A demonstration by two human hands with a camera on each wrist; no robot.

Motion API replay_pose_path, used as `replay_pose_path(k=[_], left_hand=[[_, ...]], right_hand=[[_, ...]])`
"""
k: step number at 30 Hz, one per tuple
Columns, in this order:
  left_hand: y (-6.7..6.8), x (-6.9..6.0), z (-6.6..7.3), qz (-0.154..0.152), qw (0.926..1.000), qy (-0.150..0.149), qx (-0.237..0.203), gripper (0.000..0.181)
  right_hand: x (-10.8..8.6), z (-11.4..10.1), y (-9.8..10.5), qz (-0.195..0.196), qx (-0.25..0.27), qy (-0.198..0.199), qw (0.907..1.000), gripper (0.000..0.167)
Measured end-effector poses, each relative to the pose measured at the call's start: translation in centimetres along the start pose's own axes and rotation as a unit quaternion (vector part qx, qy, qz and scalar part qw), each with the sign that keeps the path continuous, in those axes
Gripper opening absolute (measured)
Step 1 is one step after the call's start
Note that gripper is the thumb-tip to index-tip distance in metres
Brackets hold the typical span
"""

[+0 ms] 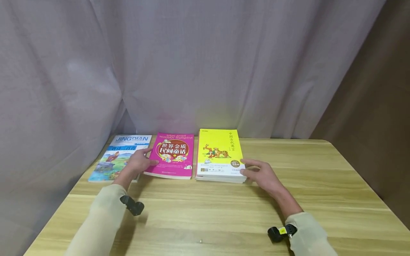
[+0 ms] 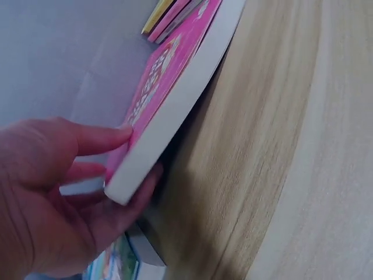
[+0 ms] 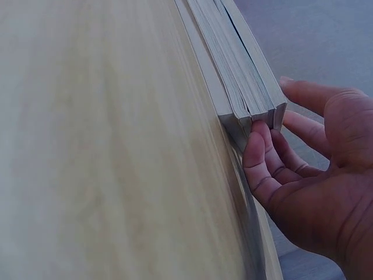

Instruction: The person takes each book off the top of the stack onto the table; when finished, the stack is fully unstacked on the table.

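Observation:
My left hand grips the left edge of a pink book, thumb on the cover and fingers beneath. In the left wrist view that edge of the pink book is tilted up off the table. My right hand holds the lower right corner of a stack of books topped by a yellow book. In the right wrist view, fingers of the right hand curl against the side of the book stack. A blue-and-white book lies left of the pink one, partly behind the left hand.
The books stand in a row at the back of a wooden table. A grey curtain hangs right behind them. Small black cameras are strapped to both wrists. A narrow gap separates the pink book from the stack.

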State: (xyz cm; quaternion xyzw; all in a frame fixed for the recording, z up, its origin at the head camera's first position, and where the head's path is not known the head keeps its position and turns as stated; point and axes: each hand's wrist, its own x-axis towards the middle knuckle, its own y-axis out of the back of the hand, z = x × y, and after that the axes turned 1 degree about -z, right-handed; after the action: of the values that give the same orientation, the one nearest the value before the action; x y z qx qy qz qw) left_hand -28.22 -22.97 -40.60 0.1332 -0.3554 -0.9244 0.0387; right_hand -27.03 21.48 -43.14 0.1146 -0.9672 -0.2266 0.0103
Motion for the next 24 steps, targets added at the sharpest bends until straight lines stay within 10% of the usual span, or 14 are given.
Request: replay_pose_path(k=[5, 10, 24], left_hand=[[0.2, -0.6, 1.0, 0.048, 0.9943, -0.030, 0.091, 0.072], [-0.2, -1.3, 2.5, 0.070, 0.9922, -0.057, 0.086, 0.063], [-5.4, -1.9, 4.7, -0.050, 0.9904, -0.087, -0.095, 0.053]], right_hand=[[0.1, -0.1, -0.1, 0.000, 0.003, 0.004, 1.0000, 0.061], [0.4, 0.1, -0.3, 0.008, -0.002, -0.002, 1.0000, 0.059], [0.6, -0.2, -0.5, 0.010, 0.005, -0.010, 0.9999, 0.059]])
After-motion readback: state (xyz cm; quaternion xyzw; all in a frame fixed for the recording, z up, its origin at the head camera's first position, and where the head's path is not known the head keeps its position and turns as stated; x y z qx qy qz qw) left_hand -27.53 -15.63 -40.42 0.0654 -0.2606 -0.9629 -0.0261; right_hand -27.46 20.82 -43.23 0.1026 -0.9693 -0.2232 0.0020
